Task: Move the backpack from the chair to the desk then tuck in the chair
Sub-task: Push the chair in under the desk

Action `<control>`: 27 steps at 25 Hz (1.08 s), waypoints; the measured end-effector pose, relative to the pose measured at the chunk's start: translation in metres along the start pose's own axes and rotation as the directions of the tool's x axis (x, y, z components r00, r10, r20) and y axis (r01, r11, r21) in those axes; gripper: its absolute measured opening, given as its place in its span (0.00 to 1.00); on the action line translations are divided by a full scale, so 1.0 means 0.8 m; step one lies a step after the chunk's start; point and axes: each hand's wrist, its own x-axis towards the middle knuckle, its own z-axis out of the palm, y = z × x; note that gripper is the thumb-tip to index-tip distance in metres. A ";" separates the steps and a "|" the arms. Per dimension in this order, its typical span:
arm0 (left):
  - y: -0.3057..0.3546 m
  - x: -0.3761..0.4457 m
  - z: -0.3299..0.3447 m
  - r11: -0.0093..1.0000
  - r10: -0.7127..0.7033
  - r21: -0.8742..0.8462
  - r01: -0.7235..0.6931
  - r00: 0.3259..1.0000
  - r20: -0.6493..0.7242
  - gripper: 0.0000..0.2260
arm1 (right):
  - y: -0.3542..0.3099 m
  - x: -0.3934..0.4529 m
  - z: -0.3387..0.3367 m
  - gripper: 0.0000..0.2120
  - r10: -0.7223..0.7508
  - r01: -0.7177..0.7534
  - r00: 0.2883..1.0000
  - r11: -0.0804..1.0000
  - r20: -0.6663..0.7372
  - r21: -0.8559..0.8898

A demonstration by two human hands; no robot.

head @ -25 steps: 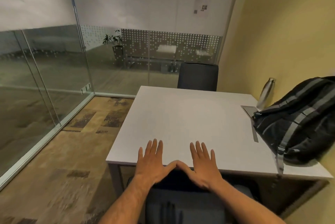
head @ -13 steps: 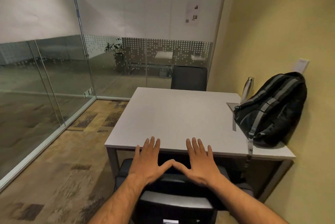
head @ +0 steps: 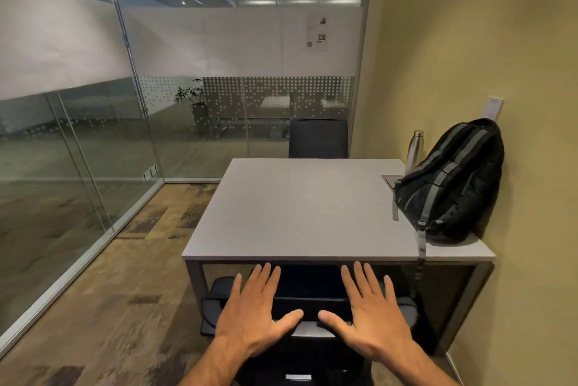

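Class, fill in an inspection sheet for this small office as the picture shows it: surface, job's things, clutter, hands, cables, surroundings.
Surface: grey desk, middle bare.
Job's things: black backpack on the desk's right side, leaning on the yellow wall; near chair seat under the desk edge.
Clutter: steel bottle behind the backpack; a strap hangs over the desk's front edge.
Hands: left hand and right hand open, fingers spread, over the chair back; contact unclear.
Cables: nothing seen.
Surroundings: glass partitions, second chair opposite, carpet, a plant beyond the glass.
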 end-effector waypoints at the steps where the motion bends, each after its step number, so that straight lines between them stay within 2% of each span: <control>1: 0.000 -0.004 -0.003 1.000 -0.005 0.003 0.005 1.000 0.002 0.47 | -0.002 -0.005 -0.001 0.56 -0.003 0.003 1.000 1.000 -0.006 0.009; 7: -0.003 -0.003 -0.016 0.999 -0.007 0.033 0.007 1.000 -0.026 0.47 | -0.008 -0.008 -0.001 0.56 0.007 -0.004 0.998 0.999 -0.063 0.054; 14: 0.003 0.031 -0.017 0.998 -0.042 0.042 0.044 0.998 -0.046 0.48 | 0.006 0.031 -0.006 0.55 -0.017 0.018 0.995 1.000 -0.094 0.012; 27: 0.014 0.120 0.002 0.997 -0.070 0.038 0.072 0.997 -0.045 0.51 | 0.053 0.115 -0.004 0.54 -0.048 0.044 0.995 0.998 -0.082 -0.051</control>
